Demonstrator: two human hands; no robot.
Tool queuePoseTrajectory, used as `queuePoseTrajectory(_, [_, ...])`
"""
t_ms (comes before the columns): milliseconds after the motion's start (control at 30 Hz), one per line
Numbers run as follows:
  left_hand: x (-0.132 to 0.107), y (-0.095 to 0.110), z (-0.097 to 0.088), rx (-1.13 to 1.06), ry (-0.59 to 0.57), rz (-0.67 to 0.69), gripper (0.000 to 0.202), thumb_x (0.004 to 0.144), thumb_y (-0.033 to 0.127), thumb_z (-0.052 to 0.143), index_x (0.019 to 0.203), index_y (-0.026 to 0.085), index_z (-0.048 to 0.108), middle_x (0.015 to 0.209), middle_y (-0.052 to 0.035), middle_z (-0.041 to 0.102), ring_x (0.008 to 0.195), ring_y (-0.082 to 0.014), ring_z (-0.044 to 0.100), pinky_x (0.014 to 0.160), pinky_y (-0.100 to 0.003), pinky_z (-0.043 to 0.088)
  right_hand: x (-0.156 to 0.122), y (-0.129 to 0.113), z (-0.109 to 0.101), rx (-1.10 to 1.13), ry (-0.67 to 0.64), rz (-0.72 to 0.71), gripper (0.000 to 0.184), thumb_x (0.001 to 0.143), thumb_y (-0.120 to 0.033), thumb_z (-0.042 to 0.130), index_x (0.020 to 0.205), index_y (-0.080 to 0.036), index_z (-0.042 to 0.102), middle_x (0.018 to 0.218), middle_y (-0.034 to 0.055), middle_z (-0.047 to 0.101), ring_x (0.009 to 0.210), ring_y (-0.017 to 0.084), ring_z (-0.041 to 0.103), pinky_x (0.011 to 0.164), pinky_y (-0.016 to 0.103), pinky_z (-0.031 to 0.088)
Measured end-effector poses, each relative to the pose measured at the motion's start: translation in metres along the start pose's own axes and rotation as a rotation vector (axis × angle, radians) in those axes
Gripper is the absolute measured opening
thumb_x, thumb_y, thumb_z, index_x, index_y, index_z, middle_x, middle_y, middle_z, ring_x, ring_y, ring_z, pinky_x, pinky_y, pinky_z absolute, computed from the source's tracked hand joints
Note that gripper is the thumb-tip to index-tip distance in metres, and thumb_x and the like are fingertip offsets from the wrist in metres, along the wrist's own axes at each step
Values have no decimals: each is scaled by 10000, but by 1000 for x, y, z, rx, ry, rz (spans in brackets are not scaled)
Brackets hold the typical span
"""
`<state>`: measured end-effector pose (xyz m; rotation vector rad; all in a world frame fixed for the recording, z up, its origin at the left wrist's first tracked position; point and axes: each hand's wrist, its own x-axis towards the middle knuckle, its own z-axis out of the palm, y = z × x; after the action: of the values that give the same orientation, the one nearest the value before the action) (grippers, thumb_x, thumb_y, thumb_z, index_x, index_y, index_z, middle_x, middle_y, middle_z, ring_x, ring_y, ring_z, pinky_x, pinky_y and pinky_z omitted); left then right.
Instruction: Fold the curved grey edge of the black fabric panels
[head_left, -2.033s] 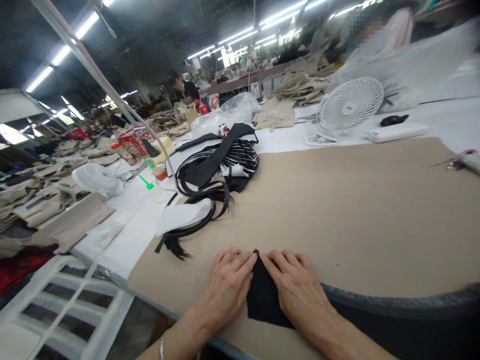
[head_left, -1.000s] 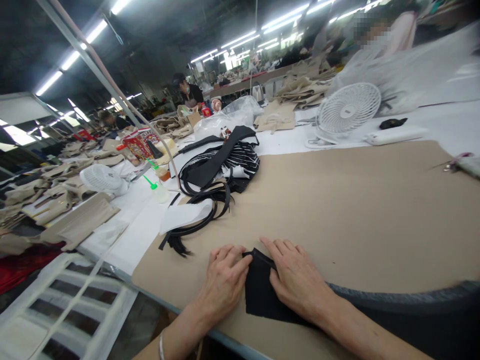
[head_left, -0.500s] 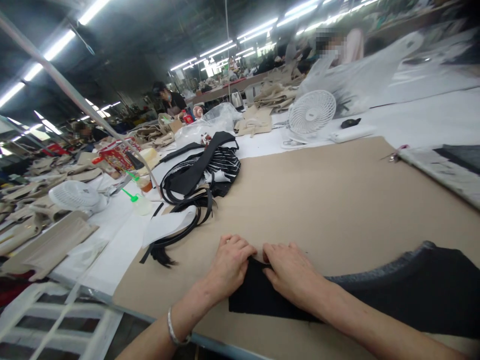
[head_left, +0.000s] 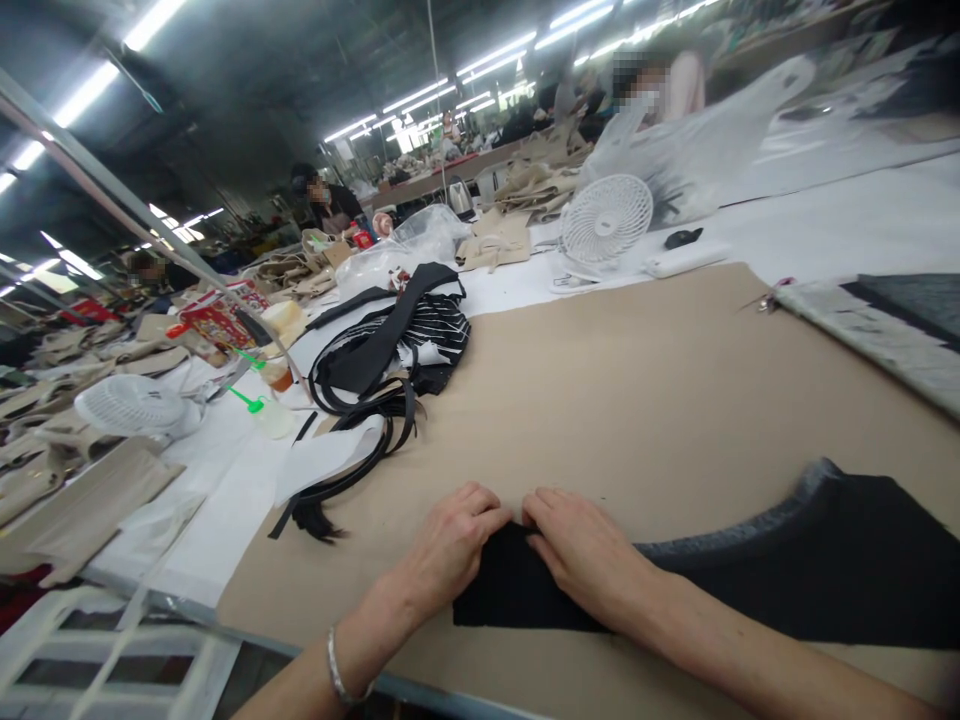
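The tan sheet (head_left: 585, 390) was spread across the near side, and on it the black piece (head_left: 795, 565) was laid flat, stretched from near centre to the right and partly covered by the right forearm. It was judged light, thin and pliable, neither fragile nor very slippery, though whether it was leather or cloth could not be told. Its curved grey rim (head_left: 720, 537), raised along the far side, was judged thicker and springier. Being long, it would be best held along the far edge by two pinches set close together, its body supported by the sheet. Just there, near its left end, the edge was pinched by the right hand (head_left: 574, 535) and the left hand (head_left: 461, 530), a little apart; the firmness was hidden by curled fingers. No writing could be read: on the far fan (head_left: 607, 220) and the red box (head_left: 214, 318), any lettering was too small or blurred.
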<state>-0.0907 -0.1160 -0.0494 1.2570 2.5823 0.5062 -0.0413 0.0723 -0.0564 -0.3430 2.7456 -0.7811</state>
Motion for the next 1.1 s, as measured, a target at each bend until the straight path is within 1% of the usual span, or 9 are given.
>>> queuePoseTrajectory(133, [-4, -5, 5, 22, 21, 39, 367, 934, 89, 351, 1139, 213, 630, 1004, -43, 655, 956, -161, 574, 834, -284, 511, -6, 6, -1, 0, 5, -58, 189, 883, -5, 543, 983, -160, 580, 974, 42, 569, 912, 219, 544, 827, 350, 435])
queuePoseTrajectory(233, [-8, -7, 11, 31, 59, 51, 370, 937, 93, 356, 1177, 209, 614, 1041, -46, 661, 973, -152, 584, 854, -273, 521, -10, 12, 1, 3, 44, -112, 233, 851, 37, 524, 952, -167, 573, 963, 37, 545, 905, 212, 520, 831, 343, 439])
queuePoseTrajectory(333, [-12, -7, 17, 64, 77, 62, 380, 940, 98, 360, 1229, 198, 585, 1082, -54, 658, 998, -155, 584, 882, -288, 528, -14, 18, 4, 2, 67, -144, 288, 814, 83, 492, 940, -164, 573, 963, 39, 529, 912, 209, 494, 847, 339, 435])
queuePoseTrajectory(433, [-16, -6, 21, 108, 87, 76, 402, 934, 89, 366, 1278, 189, 548, 1134, -60, 649, 1034, -164, 579, 916, -314, 528, -18, 23, 5, -10, 55, -176, 331, 796, 97, 478, 982, -158, 579, 987, 49, 524, 928, 218, 476, 871, 363, 428])
queuePoseTrajectory(533, [-17, -2, 21, 141, 84, 82, 427, 923, 74, 371, 1301, 190, 529, 1183, -62, 636, 1069, -179, 570, 944, -339, 520, -20, 27, 6, -18, 42, -216, 328, 801, 92, 472, 985, -158, 578, 989, 55, 519, 924, 230, 467, 867, 389, 426])
queuePoseTrajectory(733, [-18, 5, 20, 162, 78, 64, 412, 933, 97, 369, 1280, 224, 552, 1203, -59, 617, 1094, -185, 561, 947, -338, 518, -26, 34, 3, -60, 48, -264, 315, 802, 97, 468, 961, -151, 577, 965, 55, 517, 899, 230, 460, 837, 388, 420])
queuePoseTrajectory(1000, [-20, 5, 26, 217, 92, 57, 442, 916, 81, 379, 1292, 236, 552, 1234, -85, 602, 1138, -216, 546, 956, -394, 514, -32, 48, 5, -170, 85, -369, 244, 828, 47, 530, 959, -150, 584, 936, 53, 528, 866, 226, 462, 832, 381, 394])
queuePoseTrajectory(1100, [-21, 5, 29, 201, 117, 44, 481, 900, 52, 365, 1298, 250, 548, 1309, -91, 556, 1184, -217, 519, 971, -402, 499, -34, 53, 4, -176, 102, -413, 259, 821, 51, 530, 969, -155, 581, 943, 49, 529, 867, 217, 464, 840, 374, 370])
